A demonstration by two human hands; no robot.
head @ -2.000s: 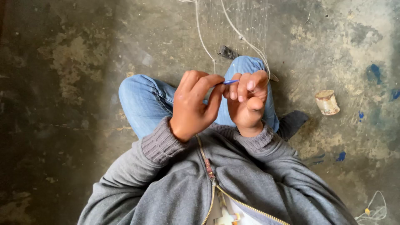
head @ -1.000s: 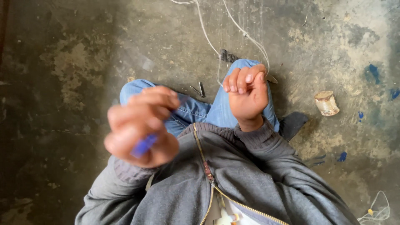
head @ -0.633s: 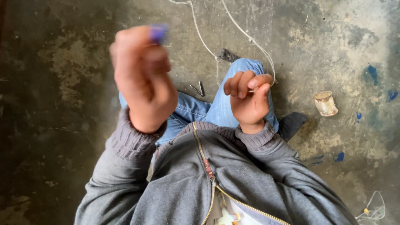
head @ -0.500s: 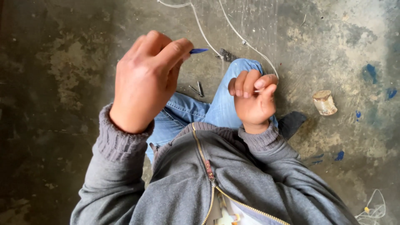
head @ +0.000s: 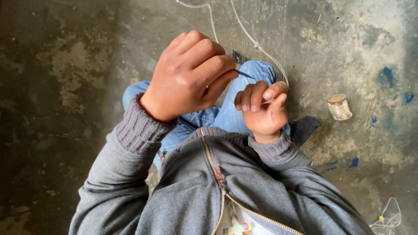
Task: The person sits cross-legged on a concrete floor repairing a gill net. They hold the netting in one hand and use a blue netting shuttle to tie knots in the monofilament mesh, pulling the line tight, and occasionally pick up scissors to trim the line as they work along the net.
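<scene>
My left hand [head: 189, 74] is closed around a thin blue needle-like tool [head: 244, 74] whose tip points right toward my other hand. My right hand [head: 261, 106] is curled, pinching a fine white net line [head: 272, 65] between thumb and fingers above my blue-jeaned knee [head: 257, 72]. Pale cords of a thin fishing net [head: 213, 21] run up from the pinch across the floor. Both hands sit close together over my lap, about a finger's length apart.
A stained concrete floor [head: 65, 65] surrounds me. A small pale spool or cork-like cylinder [head: 339, 107] lies to the right. Blue paint flecks [head: 386, 76] mark the floor, a dark shoe or sock [head: 305, 128] shows by my leg, and a bit of net [head: 389, 215] lies lower right.
My left hand pulled away down-left with the blue tool, swung up high, and has come back right, close to my right hand. The right hand stayed pinching the line.
</scene>
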